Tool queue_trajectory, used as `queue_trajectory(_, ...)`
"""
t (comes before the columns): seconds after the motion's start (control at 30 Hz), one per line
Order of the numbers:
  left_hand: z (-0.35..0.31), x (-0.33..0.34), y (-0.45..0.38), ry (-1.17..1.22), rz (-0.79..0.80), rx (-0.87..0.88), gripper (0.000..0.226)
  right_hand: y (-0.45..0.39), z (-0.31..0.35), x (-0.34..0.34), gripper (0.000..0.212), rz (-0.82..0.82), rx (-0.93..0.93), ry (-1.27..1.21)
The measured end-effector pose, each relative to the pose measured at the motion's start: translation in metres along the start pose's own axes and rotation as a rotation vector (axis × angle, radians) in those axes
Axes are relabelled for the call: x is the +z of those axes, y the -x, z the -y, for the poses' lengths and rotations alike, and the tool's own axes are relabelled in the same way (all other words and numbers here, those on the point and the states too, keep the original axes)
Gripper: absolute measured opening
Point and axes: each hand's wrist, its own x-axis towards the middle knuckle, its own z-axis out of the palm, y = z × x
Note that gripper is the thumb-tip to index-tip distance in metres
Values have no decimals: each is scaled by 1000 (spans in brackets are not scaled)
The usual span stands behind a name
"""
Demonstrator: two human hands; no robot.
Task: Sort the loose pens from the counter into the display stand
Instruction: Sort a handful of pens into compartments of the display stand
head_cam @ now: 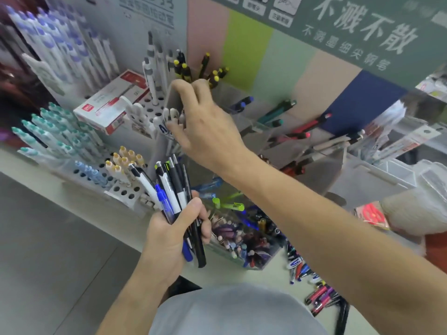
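My left grip clamps a bundle of about six pens, tips up | my right grip pinches the grey divider in the stand | more loose pens on the table, too blurred to count

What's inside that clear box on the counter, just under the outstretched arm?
The clear box holds a jumble of small pens, mostly purple, pink and blue, with green pens poking out on top. The right arm covers its far side, so what lies there cannot be seen.
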Motion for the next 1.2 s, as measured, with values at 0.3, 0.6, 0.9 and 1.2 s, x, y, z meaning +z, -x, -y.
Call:
queue_trajectory(0.3, -6, -12, -14, 58, -18, 9, 7, 21, -2, 22, 59, -100, 232, -184)
queue_trajectory(0.6, -10, -8, -19, 51, 13, 27, 19, 4, -5, 31, 37, -156, 72, -143)
queue_trajectory(0.9, -8, -12, -12, -15, 81, -9, 19, 7, -2, 23, 51, -52, -8, 35)
queue_trajectory(1.2, -1, -12, -6, -105, 207, -120, 22, 29, -12, -22, 45, 139, 37, -119)
